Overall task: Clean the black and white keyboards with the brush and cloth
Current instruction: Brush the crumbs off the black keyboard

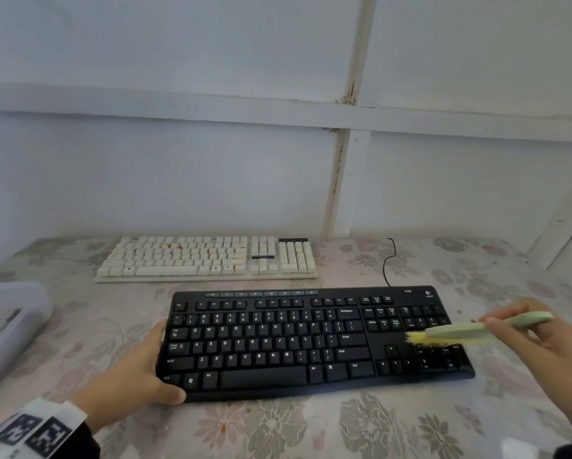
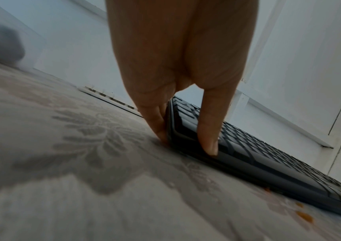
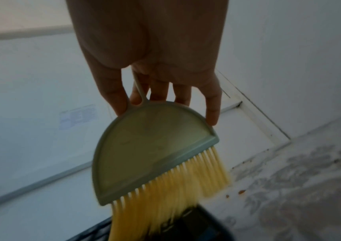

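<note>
A black keyboard [image 1: 311,342] lies near me on the flowered table. My left hand [image 1: 145,372] grips its left end, thumb on the front corner and fingers [image 2: 155,127] against the side edge of the black keyboard [image 2: 258,150]. My right hand [image 1: 539,346] holds a pale green brush [image 1: 460,331] by its handle; its yellow bristles lie over the number pad. In the right wrist view the brush [image 3: 151,151] hangs from my right hand [image 3: 161,91] over the black keyboard [image 3: 196,228]. A white keyboard [image 1: 208,256] with orange stains lies further back. No cloth shows.
A translucent plastic box [image 1: 9,323] stands at the table's left edge. The black keyboard's cable [image 1: 389,260] curls behind it. Orange crumbs [image 2: 304,215] lie on the tablecloth [image 1: 311,432] by the keyboard's right end. A white panelled wall [image 1: 278,94] closes the back.
</note>
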### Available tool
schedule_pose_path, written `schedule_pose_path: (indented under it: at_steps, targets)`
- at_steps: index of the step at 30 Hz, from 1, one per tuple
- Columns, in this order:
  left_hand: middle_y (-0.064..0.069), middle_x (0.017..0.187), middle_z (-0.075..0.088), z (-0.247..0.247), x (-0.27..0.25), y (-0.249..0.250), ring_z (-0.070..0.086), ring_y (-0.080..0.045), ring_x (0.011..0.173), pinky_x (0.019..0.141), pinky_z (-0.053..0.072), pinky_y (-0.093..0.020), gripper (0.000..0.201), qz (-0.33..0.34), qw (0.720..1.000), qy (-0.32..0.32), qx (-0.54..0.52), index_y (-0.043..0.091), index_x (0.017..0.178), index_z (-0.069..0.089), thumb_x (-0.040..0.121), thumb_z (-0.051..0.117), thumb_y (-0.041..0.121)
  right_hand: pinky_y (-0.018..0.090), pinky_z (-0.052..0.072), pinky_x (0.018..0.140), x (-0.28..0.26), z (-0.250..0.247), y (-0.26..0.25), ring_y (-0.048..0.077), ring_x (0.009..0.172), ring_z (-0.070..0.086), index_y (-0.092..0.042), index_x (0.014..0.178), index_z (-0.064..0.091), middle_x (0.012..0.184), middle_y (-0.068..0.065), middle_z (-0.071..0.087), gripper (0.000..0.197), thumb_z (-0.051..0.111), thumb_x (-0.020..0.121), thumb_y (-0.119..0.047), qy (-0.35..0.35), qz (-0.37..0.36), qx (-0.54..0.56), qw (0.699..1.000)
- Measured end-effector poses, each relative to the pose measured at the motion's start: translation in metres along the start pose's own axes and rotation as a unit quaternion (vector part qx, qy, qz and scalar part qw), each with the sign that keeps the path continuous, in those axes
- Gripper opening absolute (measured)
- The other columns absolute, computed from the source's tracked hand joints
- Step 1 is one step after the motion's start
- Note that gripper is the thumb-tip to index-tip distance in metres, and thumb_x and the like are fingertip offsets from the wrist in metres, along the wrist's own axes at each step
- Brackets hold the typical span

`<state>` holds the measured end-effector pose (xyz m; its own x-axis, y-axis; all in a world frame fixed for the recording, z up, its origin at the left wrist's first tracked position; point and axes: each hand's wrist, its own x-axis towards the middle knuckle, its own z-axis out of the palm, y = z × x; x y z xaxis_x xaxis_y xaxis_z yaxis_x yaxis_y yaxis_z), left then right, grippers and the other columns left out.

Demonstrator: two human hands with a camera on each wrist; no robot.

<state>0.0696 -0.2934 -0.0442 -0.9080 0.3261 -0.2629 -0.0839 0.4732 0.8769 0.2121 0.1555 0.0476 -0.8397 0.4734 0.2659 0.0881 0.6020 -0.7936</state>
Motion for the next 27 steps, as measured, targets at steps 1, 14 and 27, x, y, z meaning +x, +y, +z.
schedule_pose_path:
  at_steps: [1, 14, 27]
  targets:
    - [0.008, 0.116, 0.065, 0.0, 0.0, 0.001, 0.062, -0.014, 0.109, 0.097, 0.048, -0.045, 0.101, 0.0, 1.0, 0.0, 0.002, 0.056, 0.117, 0.034, 0.038, 0.081, 0.014, 0.025, 0.038, 0.047, -0.001, -0.002, 0.003, 0.018, 0.062, 0.053, -0.028, 0.084, 0.063, 0.073, -0.005, 0.064, 0.049, 0.057, 0.069, -0.075, 0.012, -0.006, -0.025, 1.0]
    - [0.01, 0.116, 0.063, 0.002, -0.004, 0.006, 0.06, -0.009, 0.109, 0.098, 0.048, -0.04, 0.095, 0.01, 1.0, 0.002, 0.026, 0.057, 0.113, 0.034, 0.037, 0.079, 0.022, 0.037, 0.041, 0.058, -0.01, 0.001, -0.015, 0.02, 0.063, 0.053, -0.036, 0.078, 0.05, 0.065, 0.005, 0.055, 0.041, 0.046, 0.075, -0.076, 0.097, 0.002, -0.073, 0.993]
    - [0.012, 0.112, 0.066, 0.0, -0.003, 0.003, 0.064, -0.009, 0.102, 0.09, 0.052, -0.042, 0.097, 0.038, 0.996, 0.024, 0.071, 0.054, 0.118, 0.036, 0.038, 0.079, 0.021, 0.036, 0.029, 0.091, -0.092, 0.191, -0.148, 0.007, 0.1, 0.042, -0.033, 0.099, 0.042, 0.104, -0.014, 0.052, 0.037, 0.029, 0.082, -0.064, -0.24, -0.15, -0.072, 0.956]
